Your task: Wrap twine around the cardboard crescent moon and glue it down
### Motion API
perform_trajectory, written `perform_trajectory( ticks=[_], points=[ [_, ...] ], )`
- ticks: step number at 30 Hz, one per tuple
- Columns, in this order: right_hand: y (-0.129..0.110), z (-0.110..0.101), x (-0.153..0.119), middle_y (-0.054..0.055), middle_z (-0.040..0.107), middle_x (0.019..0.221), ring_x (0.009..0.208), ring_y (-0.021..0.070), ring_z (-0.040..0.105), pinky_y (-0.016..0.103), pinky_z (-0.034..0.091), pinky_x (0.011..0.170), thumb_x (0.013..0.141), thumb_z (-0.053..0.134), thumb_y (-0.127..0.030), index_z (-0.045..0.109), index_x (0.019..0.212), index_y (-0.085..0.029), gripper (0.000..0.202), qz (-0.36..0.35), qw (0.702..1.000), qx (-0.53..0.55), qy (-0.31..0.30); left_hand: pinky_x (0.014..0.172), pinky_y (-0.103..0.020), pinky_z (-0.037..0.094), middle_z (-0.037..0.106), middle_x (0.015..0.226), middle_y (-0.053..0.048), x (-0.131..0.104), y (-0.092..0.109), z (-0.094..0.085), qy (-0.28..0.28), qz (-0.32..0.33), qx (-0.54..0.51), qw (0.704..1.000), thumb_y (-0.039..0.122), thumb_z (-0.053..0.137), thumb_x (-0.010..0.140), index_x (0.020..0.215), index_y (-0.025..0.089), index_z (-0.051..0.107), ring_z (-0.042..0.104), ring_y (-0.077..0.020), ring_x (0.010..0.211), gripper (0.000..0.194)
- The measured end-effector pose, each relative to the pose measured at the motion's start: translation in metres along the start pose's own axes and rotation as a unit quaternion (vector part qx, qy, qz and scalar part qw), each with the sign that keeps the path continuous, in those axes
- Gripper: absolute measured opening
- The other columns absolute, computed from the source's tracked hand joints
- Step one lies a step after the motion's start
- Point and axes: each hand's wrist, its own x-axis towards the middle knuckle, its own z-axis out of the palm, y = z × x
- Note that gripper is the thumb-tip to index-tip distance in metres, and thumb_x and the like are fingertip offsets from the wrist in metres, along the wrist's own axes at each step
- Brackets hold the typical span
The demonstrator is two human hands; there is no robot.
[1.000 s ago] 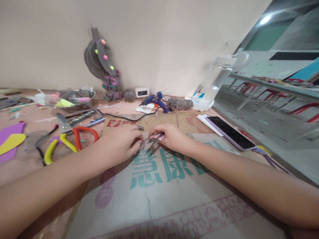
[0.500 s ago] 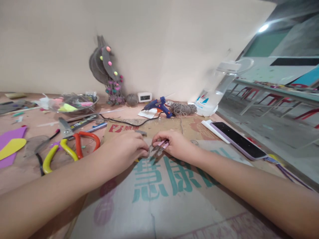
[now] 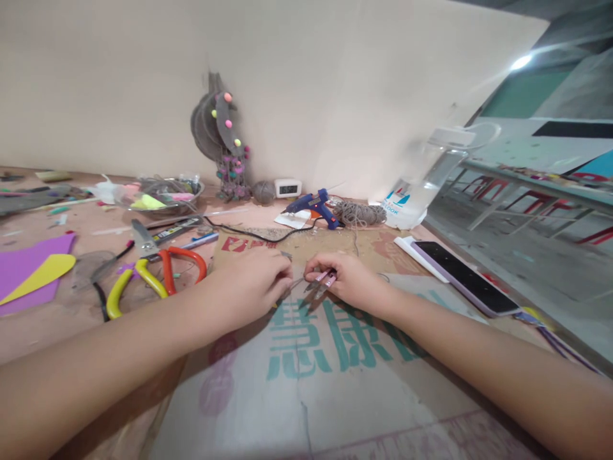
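Over the cardboard sheet [image 3: 230,396], my right hand [image 3: 352,278] is closed around small pink-handled thread snips [image 3: 325,282], whose metal blades point toward me and to the left. The thumb and forefinger of that hand are pinched together. Just to its left, my left hand [image 3: 253,281] is closed in a pinch. A thin grey strand [image 3: 297,282] seems to run between the two hands' fingertips; its ends are hidden. Beyond the hands lies a blue glue gun [image 3: 313,206] beside a bundle of grey yarn [image 3: 359,214].
Scissors with yellow and red handles [image 3: 156,271] lie left, by purple and yellow sheets [image 3: 36,275]. A bowl of scraps [image 3: 163,198], a decorated grey hanging piece [image 3: 221,137] and a small clock [image 3: 288,188] stand behind. Right are a phone [image 3: 464,275] and a water bottle [image 3: 421,179].
The view has shifted slightly, so everything sits a little further right. My hands have moved slightly apart, and the thin strand shows between them. The snips stay in my right hand.
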Motion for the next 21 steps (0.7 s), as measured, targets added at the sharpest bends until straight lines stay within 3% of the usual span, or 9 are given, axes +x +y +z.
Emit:
perform_trajectory(
  ticks=[10, 13, 18, 21],
  points=[
    [-0.003, -0.002, -0.001, 0.0, 0.062, 0.069, 0.062, 0.0109, 0.052, 0.022, 0.036, 0.062, 0.079, 0.053, -0.017, 0.061, 0.078, -0.018, 0.009, -0.012, 1.0, 0.009, -0.016, 0.057, -0.025, 0.037, 0.066, 0.073, -0.001, 0.003, -0.016, -0.016, -0.014, -0.06, -0.05, 0.997, 0.03, 0.045, 0.078, 0.078, 0.022, 0.065, 0.057, -0.0155, 0.064, 0.021],
    [-0.008, -0.006, -0.005, 0.0, 0.061, 0.072, 0.066, 0.0126, 0.053, 0.023, 0.037, 0.064, 0.077, 0.051, -0.013, 0.058, 0.09, -0.018, 0.015, -0.015, 1.0, 0.007, -0.01, 0.054, -0.023, 0.036, 0.067, 0.074, -0.001, 0.003, -0.018, -0.017, -0.025, -0.074, -0.084, 0.993, 0.032, 0.044, 0.078, 0.079, 0.021, 0.064, 0.058, -0.0149, 0.062, 0.022],
    [-0.012, -0.023, -0.013, 0.006, 0.055, 0.091, 0.078, 0.0167, 0.052, 0.028, 0.041, 0.068, 0.084, 0.048, -0.029, 0.034, 0.127, -0.018, 0.046, -0.042, 0.996, 0.033, 0.068, 0.053, -0.023, 0.036, 0.067, 0.074, 0.0, 0.002, -0.017, -0.018, -0.027, -0.078, -0.099, 0.992, 0.032, 0.043, 0.079, 0.079, 0.021, 0.063, 0.058, -0.0145, 0.062, 0.023],
    [-0.007, -0.028, -0.012, 0.006, 0.055, 0.092, 0.079, 0.0165, 0.053, 0.029, 0.041, 0.071, 0.092, 0.035, -0.032, 0.034, 0.128, -0.02, 0.038, -0.016, 0.991, 0.02, 0.131, 0.055, -0.023, 0.036, 0.067, 0.078, 0.0, 0.001, -0.017, -0.019, -0.016, -0.07, -0.092, 0.993, 0.031, 0.045, 0.078, 0.081, 0.022, 0.064, 0.058, -0.0153, 0.066, 0.021]
  ],
)
